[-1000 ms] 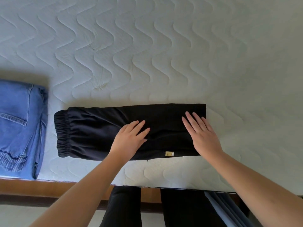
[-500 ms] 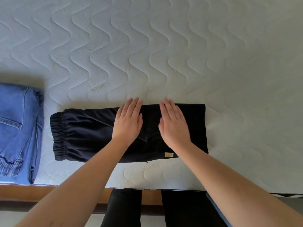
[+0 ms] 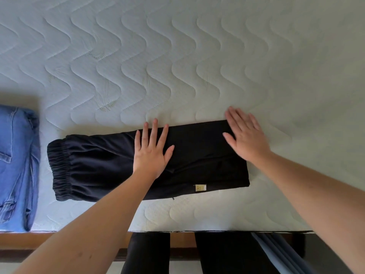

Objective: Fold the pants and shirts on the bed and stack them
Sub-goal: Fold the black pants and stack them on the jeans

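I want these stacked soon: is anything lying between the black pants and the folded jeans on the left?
Nothing visible does. Only a strip of bare mattress separates the black pants from the folded jeans. The left hand and right hand both rest flat on the pants.

Place: a home bedroom.
Evidence: bare white wave-quilted mattress [image 3: 177, 56] on a brown wooden bed frame [image 3: 59, 237]; folded blue denim jeans [image 3: 17, 165] at its left edge.

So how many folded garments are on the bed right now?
2. The black pants lie near the front edge under both flat hands; the blue jeans sit at the far left, partly out of frame, so more could be hidden.
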`<state>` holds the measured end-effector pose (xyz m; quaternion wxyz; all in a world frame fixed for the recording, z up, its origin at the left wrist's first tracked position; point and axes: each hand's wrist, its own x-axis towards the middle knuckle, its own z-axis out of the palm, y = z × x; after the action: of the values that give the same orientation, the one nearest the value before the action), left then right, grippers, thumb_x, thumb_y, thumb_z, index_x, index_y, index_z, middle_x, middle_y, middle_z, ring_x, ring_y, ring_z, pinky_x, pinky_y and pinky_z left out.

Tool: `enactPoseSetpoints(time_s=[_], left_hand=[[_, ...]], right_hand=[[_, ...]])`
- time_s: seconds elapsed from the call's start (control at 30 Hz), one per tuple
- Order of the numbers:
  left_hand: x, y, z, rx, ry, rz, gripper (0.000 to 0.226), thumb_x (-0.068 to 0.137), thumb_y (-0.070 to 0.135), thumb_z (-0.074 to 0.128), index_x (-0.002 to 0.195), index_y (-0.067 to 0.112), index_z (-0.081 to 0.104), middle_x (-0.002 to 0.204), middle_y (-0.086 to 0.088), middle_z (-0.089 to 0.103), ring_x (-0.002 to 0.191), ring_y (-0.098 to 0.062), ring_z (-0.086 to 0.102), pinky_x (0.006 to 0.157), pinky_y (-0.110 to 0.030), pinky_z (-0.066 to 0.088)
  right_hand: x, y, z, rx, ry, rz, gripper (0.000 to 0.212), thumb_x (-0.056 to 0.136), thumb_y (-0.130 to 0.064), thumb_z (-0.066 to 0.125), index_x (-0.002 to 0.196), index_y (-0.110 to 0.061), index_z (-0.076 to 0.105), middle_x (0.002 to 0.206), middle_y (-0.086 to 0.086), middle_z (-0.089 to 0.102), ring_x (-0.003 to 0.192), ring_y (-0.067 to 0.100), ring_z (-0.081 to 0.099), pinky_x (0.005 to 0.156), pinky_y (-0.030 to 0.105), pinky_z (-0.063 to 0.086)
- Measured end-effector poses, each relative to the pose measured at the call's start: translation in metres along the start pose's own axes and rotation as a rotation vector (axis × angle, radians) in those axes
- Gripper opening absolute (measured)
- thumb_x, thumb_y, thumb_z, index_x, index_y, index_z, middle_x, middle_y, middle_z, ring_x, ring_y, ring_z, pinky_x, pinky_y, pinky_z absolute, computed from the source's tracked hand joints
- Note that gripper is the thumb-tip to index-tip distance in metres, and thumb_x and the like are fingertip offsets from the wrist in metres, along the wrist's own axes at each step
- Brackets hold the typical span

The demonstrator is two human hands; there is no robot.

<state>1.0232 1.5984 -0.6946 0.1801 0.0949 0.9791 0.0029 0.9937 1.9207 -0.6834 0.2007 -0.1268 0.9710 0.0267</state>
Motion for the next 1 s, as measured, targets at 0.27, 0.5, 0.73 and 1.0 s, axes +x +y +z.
enactPoseSetpoints(time_s=[0.27, 0.5, 0.73, 1.0], left_hand=[[-0.012, 0.039, -0.006, 0.004, 0.037, 0.224, 0.068, 0.103, 0.052, 0.016, 0.158, 0.014, 0.002, 0.166, -0.006, -0.002, 0.153, -0.021, -0.001, 0.123, -0.043, 0.002], [-0.020, -0.012, -0.004, 0.009, 0.002, 0.037, 0.072, 0.102, 0.056, 0.009, 0.158, 0.011, 0.005, 0.165, -0.011, 0.005, 0.152, -0.024, 0.004, 0.123, -0.043, 0.007], [-0.039, -0.108, -0.009, 0.059, -0.045, -0.159, 0.070, 0.101, 0.056, 0.005, 0.158, 0.016, 0.003, 0.165, -0.007, 0.006, 0.152, -0.025, 0.009, 0.122, -0.040, -0.001], [-0.054, -0.169, -0.006, 0.097, -0.041, -0.246, 0.069, 0.100, 0.060, 0.004, 0.155, 0.022, -0.015, 0.165, -0.003, -0.006, 0.152, -0.019, -0.003, 0.117, -0.029, -0.020]], right_hand=[[-0.009, -0.047, -0.025, 0.252, 0.154, 0.222, 0.057, 0.105, -0.038, 0.016, 0.156, -0.011, 0.013, 0.163, 0.007, 0.014, 0.151, 0.019, 0.008, 0.122, 0.040, 0.010], [0.002, -0.133, -0.010, 0.269, 0.113, -0.004, 0.063, 0.104, -0.044, 0.024, 0.156, -0.011, 0.011, 0.164, 0.007, 0.009, 0.151, 0.020, 0.006, 0.123, 0.039, 0.012], [-0.009, -0.095, 0.014, 0.105, 0.085, -0.052, 0.066, 0.103, -0.054, 0.019, 0.157, -0.018, 0.010, 0.165, 0.005, 0.006, 0.152, 0.020, 0.004, 0.123, 0.042, 0.013], [-0.016, -0.091, 0.005, 0.037, 0.041, 0.048, 0.070, 0.099, -0.063, 0.014, 0.157, -0.024, 0.009, 0.164, 0.008, 0.008, 0.151, 0.023, 0.010, 0.121, 0.052, 0.010]])
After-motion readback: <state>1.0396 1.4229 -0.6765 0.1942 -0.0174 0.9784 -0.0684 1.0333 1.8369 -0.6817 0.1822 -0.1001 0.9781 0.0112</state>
